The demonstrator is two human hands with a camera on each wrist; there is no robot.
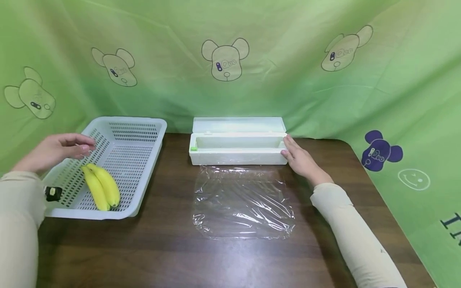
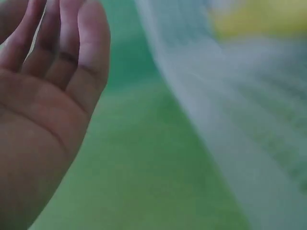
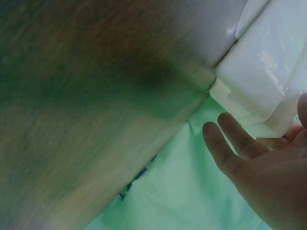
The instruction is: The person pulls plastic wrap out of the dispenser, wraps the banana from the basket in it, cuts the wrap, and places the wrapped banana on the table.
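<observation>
Above the left part of a white slotted plastic basket hovers my left hand, its fingers loosely bent with nothing between them. Two joined yellow bananas lie in the basket, just below that hand. In the left wrist view the palm faces the camera, beside the blurred basket wall. My right hand touches the right end of a white cling film dispenser, fingers extended. Its lid stands raised at the back. A sheet of clear cling film lies spread in front of the dispenser.
Everything rests on a dark brown wooden table. A green curtain with printed bear heads hangs behind and along the sides. A small green piece sits at the dispenser's left front edge.
</observation>
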